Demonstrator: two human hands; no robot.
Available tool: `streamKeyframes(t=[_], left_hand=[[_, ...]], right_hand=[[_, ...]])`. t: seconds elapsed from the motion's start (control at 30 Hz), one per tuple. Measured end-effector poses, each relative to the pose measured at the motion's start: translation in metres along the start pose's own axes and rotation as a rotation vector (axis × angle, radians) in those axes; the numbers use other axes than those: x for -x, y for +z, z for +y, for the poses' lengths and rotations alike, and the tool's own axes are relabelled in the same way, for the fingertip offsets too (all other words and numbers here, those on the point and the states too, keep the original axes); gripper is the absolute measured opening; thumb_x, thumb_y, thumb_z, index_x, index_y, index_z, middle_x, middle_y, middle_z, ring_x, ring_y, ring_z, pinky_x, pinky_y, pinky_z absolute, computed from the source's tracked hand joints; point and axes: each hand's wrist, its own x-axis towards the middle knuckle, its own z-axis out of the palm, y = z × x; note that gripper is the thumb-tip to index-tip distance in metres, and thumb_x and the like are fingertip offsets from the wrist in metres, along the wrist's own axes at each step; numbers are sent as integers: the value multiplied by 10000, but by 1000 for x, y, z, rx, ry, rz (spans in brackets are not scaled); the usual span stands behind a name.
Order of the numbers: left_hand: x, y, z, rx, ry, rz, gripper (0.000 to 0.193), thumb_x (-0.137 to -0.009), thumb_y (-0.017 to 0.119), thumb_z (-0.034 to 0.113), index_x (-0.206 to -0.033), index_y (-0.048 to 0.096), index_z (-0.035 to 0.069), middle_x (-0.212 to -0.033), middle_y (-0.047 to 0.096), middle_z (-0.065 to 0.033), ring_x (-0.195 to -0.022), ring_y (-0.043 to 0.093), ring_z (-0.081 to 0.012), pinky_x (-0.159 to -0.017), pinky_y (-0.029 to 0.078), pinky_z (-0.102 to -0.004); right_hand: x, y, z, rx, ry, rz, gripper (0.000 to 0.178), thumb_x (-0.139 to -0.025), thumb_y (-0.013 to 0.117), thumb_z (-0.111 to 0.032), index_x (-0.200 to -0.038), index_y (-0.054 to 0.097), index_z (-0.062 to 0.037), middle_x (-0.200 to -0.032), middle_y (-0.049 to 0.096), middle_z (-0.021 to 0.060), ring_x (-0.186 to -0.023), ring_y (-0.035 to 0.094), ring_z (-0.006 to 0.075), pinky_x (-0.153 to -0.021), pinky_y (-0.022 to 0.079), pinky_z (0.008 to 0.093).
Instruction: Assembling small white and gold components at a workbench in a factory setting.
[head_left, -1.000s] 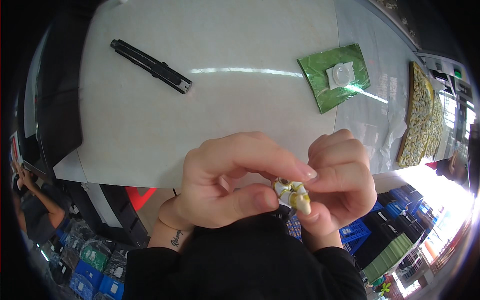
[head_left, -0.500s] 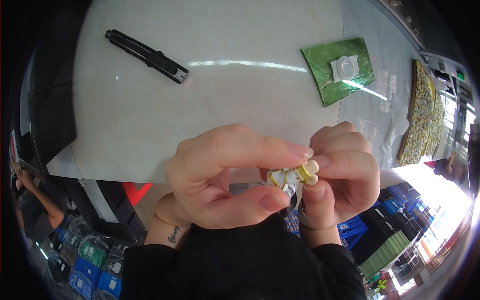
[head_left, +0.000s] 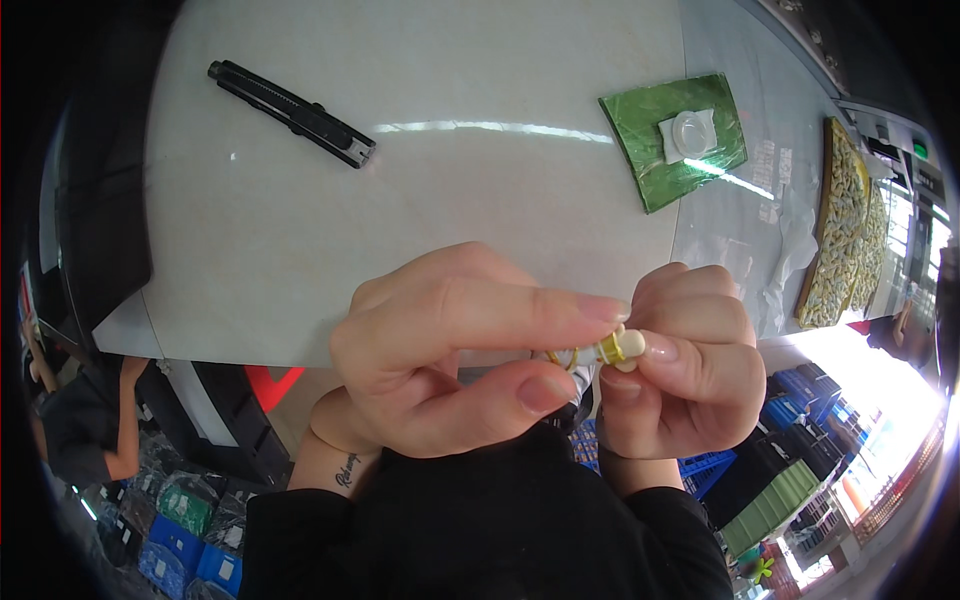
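Lower centre, grip: left hand (head_left: 450, 350) and right hand (head_left: 690, 370) both pinch a small cream and yellow part (head_left: 605, 350), fingers closed on it.
Change: the part sits slightly higher and further right than before.
Edges: hands overhang the white table (head_left: 300, 230) front edge.
Open room: bare tabletop between the black utility knife (head_left: 290, 100), upper left, and the green sheet (head_left: 675, 140), upper right.

Bright – glare streak on table (head_left: 300, 250), fisheye-warped edges.

Your white table (head_left: 480, 180): black knife (head_left: 291, 113) far left of green mat (head_left: 672, 140); tray (head_left: 838, 238) to mat's right.
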Motion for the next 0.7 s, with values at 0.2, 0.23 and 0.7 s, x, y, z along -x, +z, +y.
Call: streamKeyframes(t=[0.2, 0.23, 0.7], left_hand=[[-1, 3, 2, 0, 21, 2, 271, -857, 536, 242, -941, 526, -16, -742, 534, -114, -591, 540, -153, -491, 435, -218], [-2, 2, 3, -7, 15, -2, 267, -858, 534, 241, -936, 530, -15, -739, 533, -113, -590, 539, -153, -489, 435, -219], [-2, 1, 3, -15, 22, -28, 256, -861, 529, 231, -917, 547, -18, -726, 540, -119, -566, 532, -146, -479, 423, -214]], right_hand=[[1, -8, 1, -25, -49, -137, 139, -740, 633, -67, -815, 527, -18, -687, 506, 66, -591, 434, 154, -504, 378, 268], [0, -10, 1, -25, -49, -136, 139, -740, 633, -67, -815, 527, -18, -687, 506, 66, -591, 434, 154, -504, 378, 268], [-1, -13, 5, -102, -33, -169, 161, -726, 642, -58, -829, 526, -16, -684, 521, 64, -586, 447, 150, -499, 368, 262]])
